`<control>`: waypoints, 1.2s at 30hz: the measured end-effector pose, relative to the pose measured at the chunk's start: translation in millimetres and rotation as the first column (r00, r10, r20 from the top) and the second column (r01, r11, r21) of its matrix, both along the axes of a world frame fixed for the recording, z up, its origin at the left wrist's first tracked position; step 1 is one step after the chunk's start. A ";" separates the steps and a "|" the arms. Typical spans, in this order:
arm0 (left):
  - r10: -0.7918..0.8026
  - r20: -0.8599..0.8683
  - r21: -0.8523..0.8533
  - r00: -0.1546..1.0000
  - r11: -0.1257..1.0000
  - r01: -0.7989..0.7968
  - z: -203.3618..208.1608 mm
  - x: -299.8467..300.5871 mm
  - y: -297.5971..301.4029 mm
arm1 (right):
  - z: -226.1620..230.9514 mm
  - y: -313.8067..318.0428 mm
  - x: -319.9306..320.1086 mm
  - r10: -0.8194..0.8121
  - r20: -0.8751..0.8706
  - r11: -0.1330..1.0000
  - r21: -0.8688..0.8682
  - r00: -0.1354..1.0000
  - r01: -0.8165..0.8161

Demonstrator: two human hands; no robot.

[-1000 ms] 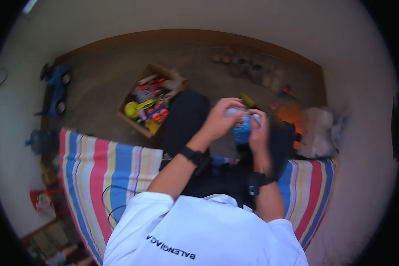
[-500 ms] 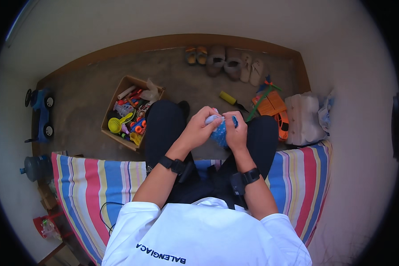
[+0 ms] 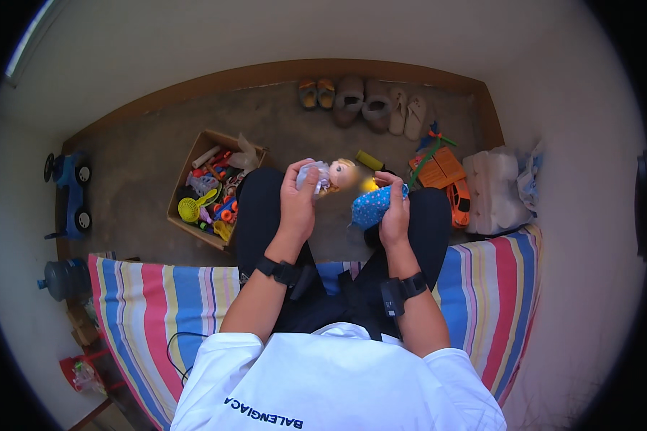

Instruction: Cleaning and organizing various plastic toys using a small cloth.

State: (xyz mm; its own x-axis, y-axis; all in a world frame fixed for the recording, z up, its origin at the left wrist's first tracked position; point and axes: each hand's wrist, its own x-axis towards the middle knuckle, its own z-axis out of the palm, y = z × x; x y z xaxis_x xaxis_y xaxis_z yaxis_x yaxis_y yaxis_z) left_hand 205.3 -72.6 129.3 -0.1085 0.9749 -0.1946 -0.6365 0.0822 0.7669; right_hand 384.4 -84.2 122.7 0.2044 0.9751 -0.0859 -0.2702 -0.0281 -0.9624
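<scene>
My left hand point(image 3: 298, 197) is closed around a small doll point(image 3: 341, 174) with blond hair and a pale lavender dress. The doll lies sideways, its head pointing toward my right hand. My right hand point(image 3: 394, 215) grips a blue dotted cloth piece point(image 3: 370, 207), held a little apart from the doll. Something bright yellow point(image 3: 369, 184) shows at the upper edge of the cloth; I cannot make out whether it belongs to it. Both hands are raised over the gap between my knees.
Left of my knees stands a cardboard box point(image 3: 182, 228) full of toys. On the right lie an orange toy car point(image 3: 459, 203), an orange box point(image 3: 438, 169) and a white wrapped pack point(image 3: 492, 190). A yellow-handled tool point(image 3: 367, 159) and several shoes point(image 3: 363, 100) lie ahead.
My hands were together around the bundled blue cloth. Now they have moved apart, the doll showing in the left hand and the dotted cloth in the right.
</scene>
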 end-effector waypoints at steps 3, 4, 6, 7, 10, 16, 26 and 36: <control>0.054 0.158 -0.048 0.986 0.998 -0.047 7.2 1.1 -0.9 | 3.0 -1.3 -0.6 0.089 0.013 0.994 0.070 0.996 -0.090; 0.052 0.157 -0.048 0.986 0.998 -0.045 6.4 1.0 -1.7 | 5.4 -3.1 -2.2 0.181 0.040 0.983 0.030 0.983 -0.182; -0.140 0.116 -0.005 0.983 0.990 0.141 2.9 1.5 -3.5 | 5.6 -6.9 -5.4 0.301 0.067 0.953 -0.041 0.951 -0.299; -0.225 -0.004 -0.017 0.974 0.974 0.225 -0.1 2.2 -3.9 | 2.3 -7.1 -5.9 0.298 0.067 0.954 -0.041 0.952 -0.296; -0.339 -0.229 -0.022 0.912 0.939 0.343 12.5 7.1 -6.0 | 2.3 -6.2 -4.0 0.231 0.123 0.973 0.001 0.965 -0.233; -0.201 -0.664 0.099 0.721 0.931 0.351 -10.1 4.6 -5.6 | 4.7 -5.0 -4.5 0.210 0.375 0.962 0.083 0.903 -0.259; -0.231 -0.116 -0.171 0.966 0.963 0.209 -4.9 2.9 -0.4 | -6.7 -8.3 2.9 0.413 -0.245 0.907 0.190 0.877 -0.375; -0.108 0.138 -0.164 0.985 0.978 0.130 6.3 -0.3 -1.7 | 0.1 -7.9 4.0 0.312 0.168 0.936 0.112 0.935 -0.333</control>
